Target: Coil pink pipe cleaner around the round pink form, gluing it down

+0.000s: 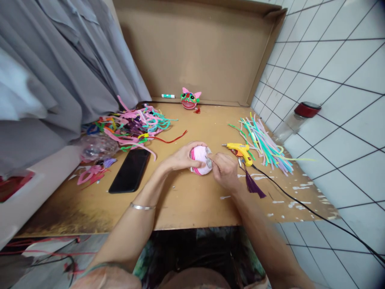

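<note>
A round craft piece wound in pale pink and bright pink fuzzy strips (199, 157) is held above the near middle of the table. My left hand (183, 156) wraps around its left side, thumb in front and fingers behind. Against its right side, where a clear, shiny surface shows, the curled fingers of my right hand (225, 168) press with the index finger forward. Whether something small is pinched in those fingers is hidden. Just right of that hand lies a yellow glue gun (240, 151), nozzle pointing left, with a purple tassel (253, 184) by its handle.
Pipe cleaners lie in a tangled pile (141, 122) at left and a straight bundle (266, 140) at right. A black phone (130, 170), a lidded jar (296, 120), a finished animal-face ornament (189, 99) and a glue stick (168, 96) stand around. The black cord (288, 196) trails right.
</note>
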A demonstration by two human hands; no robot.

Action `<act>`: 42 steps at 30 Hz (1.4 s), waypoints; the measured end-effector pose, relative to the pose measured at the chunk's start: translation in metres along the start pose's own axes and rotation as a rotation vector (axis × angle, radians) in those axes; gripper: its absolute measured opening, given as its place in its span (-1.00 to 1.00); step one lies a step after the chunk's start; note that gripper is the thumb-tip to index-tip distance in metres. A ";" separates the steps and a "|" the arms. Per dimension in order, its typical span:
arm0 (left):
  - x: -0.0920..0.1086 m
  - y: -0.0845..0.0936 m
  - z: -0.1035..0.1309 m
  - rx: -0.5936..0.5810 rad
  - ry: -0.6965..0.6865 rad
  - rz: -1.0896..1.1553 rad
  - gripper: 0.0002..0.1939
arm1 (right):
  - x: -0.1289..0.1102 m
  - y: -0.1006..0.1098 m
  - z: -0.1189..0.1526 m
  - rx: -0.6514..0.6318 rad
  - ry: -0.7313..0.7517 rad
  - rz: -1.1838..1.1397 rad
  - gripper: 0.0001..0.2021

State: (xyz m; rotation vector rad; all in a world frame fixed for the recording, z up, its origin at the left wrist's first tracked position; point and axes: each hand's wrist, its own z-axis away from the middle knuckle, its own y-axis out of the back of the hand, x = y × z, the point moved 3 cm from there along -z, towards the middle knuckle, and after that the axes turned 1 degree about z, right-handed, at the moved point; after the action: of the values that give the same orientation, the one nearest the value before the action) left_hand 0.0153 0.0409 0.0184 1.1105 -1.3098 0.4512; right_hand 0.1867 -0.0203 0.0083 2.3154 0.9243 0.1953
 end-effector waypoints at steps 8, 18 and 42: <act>-0.006 0.000 0.000 -0.023 -0.011 0.058 -0.43 | -0.004 -0.001 -0.001 -0.012 0.003 0.046 -0.70; -0.006 -0.003 -0.001 0.023 -0.002 0.057 -0.46 | -0.006 0.000 -0.001 0.022 0.028 0.059 -0.71; -0.003 -0.013 -0.003 0.170 0.096 0.234 -0.56 | -0.008 -0.001 -0.001 -0.010 0.035 0.016 -0.73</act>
State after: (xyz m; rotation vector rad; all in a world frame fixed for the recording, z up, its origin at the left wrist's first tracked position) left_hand 0.0271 0.0387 0.0113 1.0648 -1.3404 0.7919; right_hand 0.1801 -0.0244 0.0089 2.3173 0.9199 0.2481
